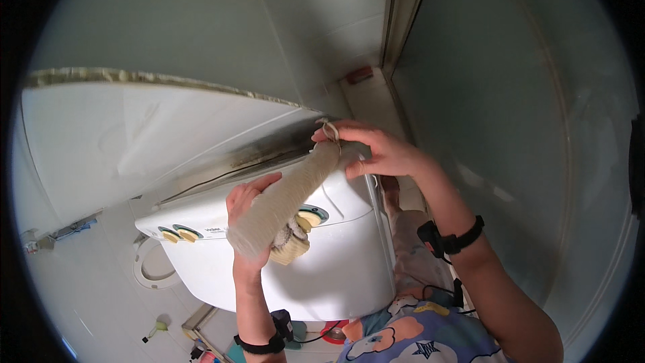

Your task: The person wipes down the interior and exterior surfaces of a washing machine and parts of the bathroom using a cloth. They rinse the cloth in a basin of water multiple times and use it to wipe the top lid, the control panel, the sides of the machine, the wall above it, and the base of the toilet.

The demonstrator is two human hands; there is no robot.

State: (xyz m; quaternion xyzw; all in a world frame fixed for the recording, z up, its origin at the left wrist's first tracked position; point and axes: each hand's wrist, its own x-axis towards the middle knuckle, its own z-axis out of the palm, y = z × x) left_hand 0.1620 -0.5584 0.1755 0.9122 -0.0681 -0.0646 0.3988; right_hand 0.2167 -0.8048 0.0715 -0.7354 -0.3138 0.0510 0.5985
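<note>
A whitish, finely ridged tube-like thing (284,199) slants over the lid and front panel of a white twin-dial washing machine (332,267). Behind its near, thicker end is my left hand (247,201), with fingers and palm around it. At the narrower far end is a pale cord loop (331,131). My right hand (378,148) is at this loop, fingers by the cord and thumb spread apart below; its grip is unclear. Below the tube, a cream ribbed cloth-like item (289,254) with a grey fuzzy part hangs before the panel, partly hidden.
Cream control knobs (187,233) sit on the panel. A tiled wall (151,131) rises behind the machine, and a glass panel (484,111) stands to the right. At left are a toilet seat (174,277) and a green item (161,326). A red basin (332,334) lies below.
</note>
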